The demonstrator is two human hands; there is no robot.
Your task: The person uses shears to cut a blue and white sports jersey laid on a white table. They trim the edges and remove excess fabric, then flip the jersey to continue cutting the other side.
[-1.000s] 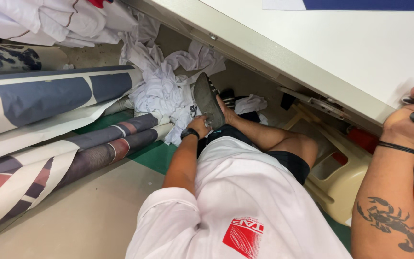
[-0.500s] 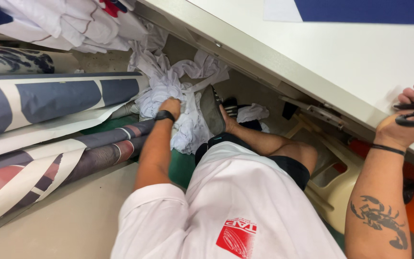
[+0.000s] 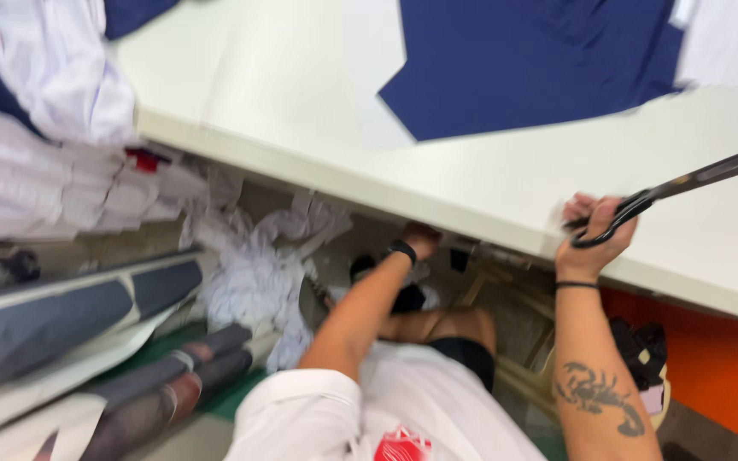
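My right hand [image 3: 593, 232] rests on the front edge of the white cutting table [image 3: 301, 145] and grips the handles of large black scissors [image 3: 694, 177], whose blades point right over the tabletop. My left hand [image 3: 420, 238], wearing a black wristband, is raised to the underside of the table edge; it is blurred and I cannot make out its fingers. A navy blue fabric piece [image 3: 540, 60] lies flat on the table beyond both hands. My white shirt and bent bare knee [image 3: 446, 324] show below.
White fabric scraps [image 3: 254, 265] are heaped under the table. Printed fabric rolls [image 3: 70, 316] lie on the left, and folded white cloth [image 3: 61, 94] is piled at the table's left end. A wooden stool frame [image 3: 523, 367] and an orange panel [image 3: 719, 367] are on the right.
The view has swung upward, so the tabletop shows. My left hand rose from the scrap pile to the table's underside. My right hand stays on the edge with the scissors.
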